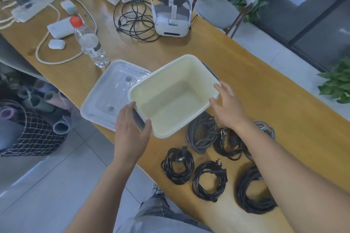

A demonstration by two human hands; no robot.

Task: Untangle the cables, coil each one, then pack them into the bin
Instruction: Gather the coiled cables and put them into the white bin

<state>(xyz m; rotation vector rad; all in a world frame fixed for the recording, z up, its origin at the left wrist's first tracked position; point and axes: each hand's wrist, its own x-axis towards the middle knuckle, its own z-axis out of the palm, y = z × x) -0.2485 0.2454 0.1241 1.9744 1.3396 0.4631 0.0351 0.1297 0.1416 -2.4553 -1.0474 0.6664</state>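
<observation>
Coils: six wound cables (209, 180) on desk (265, 100)
Left hand (130, 134): grip clamps bin (173, 96) corner
Right hand (228, 106): fingers straight, at bin's rim

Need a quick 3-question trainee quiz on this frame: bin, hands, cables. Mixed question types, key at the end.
1. True or false: the bin already holds a coiled cable.
2. Which hand grips the bin's dark handle? A) left hand B) right hand C) neither
3. Fill in: the clear lid lies on the bin's ____ side, partly under it, as the camera sees it.

Key
1. False. The bin is empty; the coiled cables lie on the table near the person.
2. A. The left hand holds the near handle; the right hand is open by the far rim.
3. Left.
</observation>
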